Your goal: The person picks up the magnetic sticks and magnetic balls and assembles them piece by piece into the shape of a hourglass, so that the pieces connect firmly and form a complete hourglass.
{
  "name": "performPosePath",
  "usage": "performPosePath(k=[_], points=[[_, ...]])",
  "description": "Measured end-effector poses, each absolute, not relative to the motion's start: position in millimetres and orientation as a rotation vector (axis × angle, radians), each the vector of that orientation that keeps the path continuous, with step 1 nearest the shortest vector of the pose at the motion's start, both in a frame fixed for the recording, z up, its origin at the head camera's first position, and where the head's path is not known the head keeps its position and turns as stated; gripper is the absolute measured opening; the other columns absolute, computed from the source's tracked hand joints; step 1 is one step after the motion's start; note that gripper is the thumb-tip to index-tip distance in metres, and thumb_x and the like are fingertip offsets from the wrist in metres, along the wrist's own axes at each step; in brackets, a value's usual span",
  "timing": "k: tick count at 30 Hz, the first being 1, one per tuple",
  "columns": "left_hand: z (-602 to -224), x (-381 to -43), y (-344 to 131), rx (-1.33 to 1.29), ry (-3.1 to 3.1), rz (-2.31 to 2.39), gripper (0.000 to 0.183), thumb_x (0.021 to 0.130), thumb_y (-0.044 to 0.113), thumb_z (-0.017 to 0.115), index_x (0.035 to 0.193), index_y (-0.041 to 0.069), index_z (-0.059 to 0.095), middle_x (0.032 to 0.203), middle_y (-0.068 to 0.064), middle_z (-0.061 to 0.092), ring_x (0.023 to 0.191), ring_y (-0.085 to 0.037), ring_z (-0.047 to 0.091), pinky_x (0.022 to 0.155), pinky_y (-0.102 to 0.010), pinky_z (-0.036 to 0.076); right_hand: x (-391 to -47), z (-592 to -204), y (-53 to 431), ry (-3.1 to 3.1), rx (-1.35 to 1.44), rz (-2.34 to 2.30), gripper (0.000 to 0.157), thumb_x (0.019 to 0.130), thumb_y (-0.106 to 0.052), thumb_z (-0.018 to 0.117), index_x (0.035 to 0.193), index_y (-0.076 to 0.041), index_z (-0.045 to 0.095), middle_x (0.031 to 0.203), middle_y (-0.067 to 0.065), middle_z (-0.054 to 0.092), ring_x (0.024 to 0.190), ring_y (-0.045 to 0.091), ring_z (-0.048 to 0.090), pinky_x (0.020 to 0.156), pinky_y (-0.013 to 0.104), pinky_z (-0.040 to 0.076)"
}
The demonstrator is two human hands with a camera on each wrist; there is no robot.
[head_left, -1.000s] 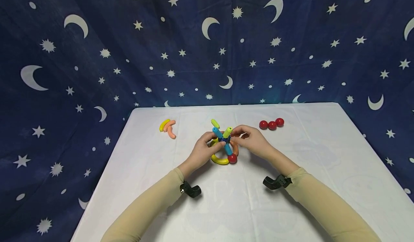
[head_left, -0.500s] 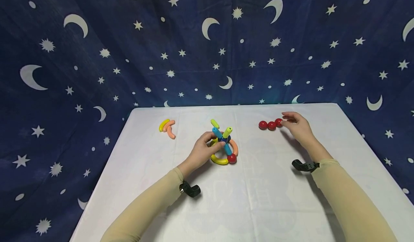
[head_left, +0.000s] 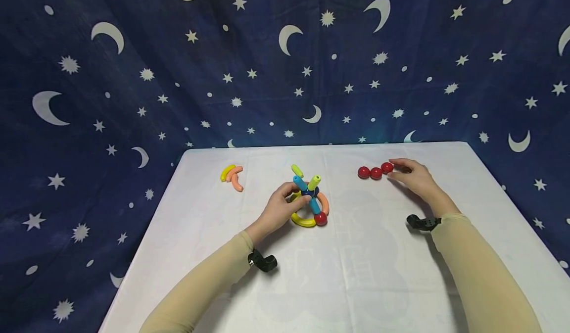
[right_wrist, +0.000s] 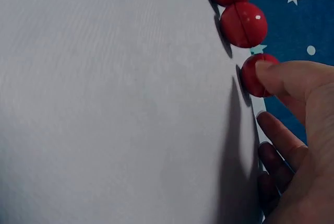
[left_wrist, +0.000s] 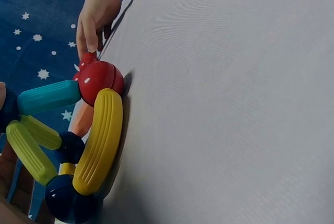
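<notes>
My left hand (head_left: 281,208) grips the dark blue ball (head_left: 310,192) at the top of a magnetic ball-and-stick structure in the middle of the table. Two blue rods and a light green rod (head_left: 314,182) stick out from that ball. Below, curved yellow (left_wrist: 102,140) and orange (head_left: 324,203) rods form a ring with a red ball (head_left: 320,218) at its front. At the back right, the thumb and index finger of my right hand (head_left: 416,178) pinch the rightmost red ball (head_left: 387,167) of three. In the right wrist view the thumb covers part of this ball (right_wrist: 253,75).
Two more red balls (head_left: 370,173) lie left of the pinched one. A loose light green rod (head_left: 297,170) lies behind the structure. Curved yellow and orange rods (head_left: 234,174) lie at the back left. A dark star-patterned cloth (head_left: 249,66) hangs behind the white table (head_left: 356,283).
My right hand has left the structure, moved right to the red balls and closed its thumb and index finger on the rightmost one. My left hand has kept its hold on the structure.
</notes>
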State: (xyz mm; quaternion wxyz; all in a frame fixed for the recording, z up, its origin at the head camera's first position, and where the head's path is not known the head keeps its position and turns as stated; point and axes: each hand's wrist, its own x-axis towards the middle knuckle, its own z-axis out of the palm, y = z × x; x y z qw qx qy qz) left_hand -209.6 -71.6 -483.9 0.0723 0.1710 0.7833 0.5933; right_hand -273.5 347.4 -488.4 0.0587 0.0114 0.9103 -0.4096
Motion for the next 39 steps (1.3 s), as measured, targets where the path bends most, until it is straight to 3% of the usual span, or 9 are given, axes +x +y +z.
performPosePath(k=[6, 16, 20, 24, 28, 32, 36, 39], points=[[-485, -209, -71, 0.506, 2.367, 1.771, 0.034, 0.097, 0.039, 0.072, 0.128, 0.027, 0.069, 0.132, 0.005, 0.059, 0.131, -0.021, 0.051, 0.113, -0.045, 0.038, -277, -491, 348, 2.797, 0.039, -1.185, 0.074, 0.097, -0.054, 0.064, 0.149, -0.004, 0.048, 0.150, 0.028, 0.045, 0.141, 0.049, 0.035, 0.112, 0.069, 0.026], [-484, -210, -71, 0.525, 2.353, 1.795, 0.035, 0.096, 0.039, 0.072, 0.129, 0.027, 0.070, 0.134, 0.007, 0.059, 0.131, -0.018, 0.051, 0.114, -0.047, 0.037, -278, -495, 346, 2.936, 0.036, -1.145, 0.059, 0.099, -0.048, 0.064, 0.134, 0.000, 0.060, 0.132, 0.028, 0.057, 0.128, 0.049, 0.042, 0.103, 0.068, 0.026], [-483, -209, -72, 0.534, 2.335, 1.819, 0.035, 0.097, 0.039, 0.071, 0.130, 0.026, 0.069, 0.141, 0.004, 0.058, 0.131, -0.018, 0.050, 0.114, -0.049, 0.036, -279, -497, 346, 2.906, 0.090, -1.220, 0.063, 0.099, -0.050, 0.064, 0.133, 0.002, 0.059, 0.130, 0.027, 0.057, 0.124, 0.046, 0.045, 0.104, 0.063, 0.033], [-479, -207, -72, 0.553, 2.309, 1.891, 0.036, 0.099, 0.037, 0.070, 0.131, 0.022, 0.067, 0.149, 0.000, 0.054, 0.134, -0.020, 0.048, 0.114, -0.057, 0.033, -278, -490, 342, 2.844, 0.201, -1.389, 0.068, 0.097, -0.053, 0.063, 0.136, 0.002, 0.055, 0.132, 0.024, 0.054, 0.119, 0.038, 0.048, 0.096, 0.051, 0.043], [-473, -206, -72, 0.593, 2.291, 2.013, 0.035, 0.101, 0.029, 0.068, 0.132, 0.014, 0.065, 0.147, -0.008, 0.056, 0.135, -0.023, 0.049, 0.114, -0.062, 0.030, -275, -463, 326, 2.849, 0.183, -1.480, 0.071, 0.095, -0.057, 0.064, 0.138, -0.002, 0.054, 0.136, 0.020, 0.051, 0.123, 0.035, 0.043, 0.094, 0.048, 0.040], [-470, -207, -71, 0.591, 2.296, 2.075, 0.032, 0.102, 0.029, 0.066, 0.127, 0.009, 0.065, 0.141, -0.012, 0.060, 0.135, -0.022, 0.051, 0.114, -0.053, 0.035, -270, -429, 292, 2.867, -0.005, -1.474, 0.069, 0.094, -0.058, 0.066, 0.138, -0.005, 0.056, 0.138, 0.017, 0.052, 0.125, 0.035, 0.044, 0.098, 0.050, 0.038], [-467, -210, -68, 0.512, 2.314, 2.064, 0.035, 0.101, 0.038, 0.067, 0.122, 0.010, 0.068, 0.133, -0.004, 0.066, 0.131, -0.017, 0.055, 0.109, -0.039, 0.044, -262, -400, 249, 2.813, -0.194, -1.461, 0.061, 0.093, -0.053, 0.071, 0.134, -0.009, 0.061, 0.133, 0.013, 0.057, 0.114, 0.032, 0.049, 0.085, 0.045, 0.045], [-464, -212, -65, 0.465, 2.325, 2.054, 0.037, 0.099, 0.042, 0.068, 0.121, 0.012, 0.069, 0.130, -0.001, 0.068, 0.125, -0.016, 0.059, 0.104, -0.034, 0.048, -258, -386, 219, 2.749, -0.341, -1.436, 0.052, 0.091, -0.050, 0.075, 0.128, -0.014, 0.066, 0.128, 0.009, 0.059, 0.109, 0.029, 0.050, 0.077, 0.042, 0.048]])
